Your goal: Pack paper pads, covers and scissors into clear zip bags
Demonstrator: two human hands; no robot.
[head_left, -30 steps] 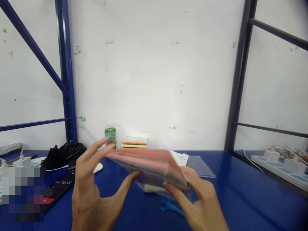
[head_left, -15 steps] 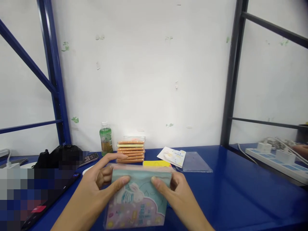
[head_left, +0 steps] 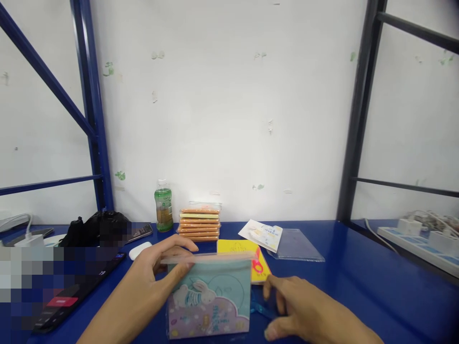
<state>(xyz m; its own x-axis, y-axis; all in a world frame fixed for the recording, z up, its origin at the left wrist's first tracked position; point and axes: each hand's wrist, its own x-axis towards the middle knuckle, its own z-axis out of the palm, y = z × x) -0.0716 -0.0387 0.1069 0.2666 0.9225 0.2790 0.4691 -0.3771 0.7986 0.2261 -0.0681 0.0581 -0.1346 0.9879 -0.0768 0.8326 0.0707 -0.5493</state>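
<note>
My left hand [head_left: 168, 267] pinches the top left edge of a clear plastic bag [head_left: 210, 296] holding a teal and lilac card printed with a white rabbit. The bag stands upright, facing me. To its right, my right hand [head_left: 297, 306] is apart from it, with thumb and fingers spread. Between the bag and these fingers shows a translucent blue object [head_left: 260, 306], mostly hidden, its kind unclear. Behind the bag lies a yellow sheet or booklet [head_left: 236, 247] with line drawings and a pink shape.
At the back stand a green-labelled bottle [head_left: 164, 205] and a stack of orange-edged packets [head_left: 199, 224]. A white printed card [head_left: 263, 235] overlaps a clear plastic sleeve [head_left: 299, 246]. On the left are a white case [head_left: 139, 250] and a black bag [head_left: 96, 229]; a power strip [head_left: 423, 246] is at right.
My right hand has let go of the bag's top right edge and moved right and down, its fingers spreading. My left hand still holds the bag. The view has shifted slightly.
</note>
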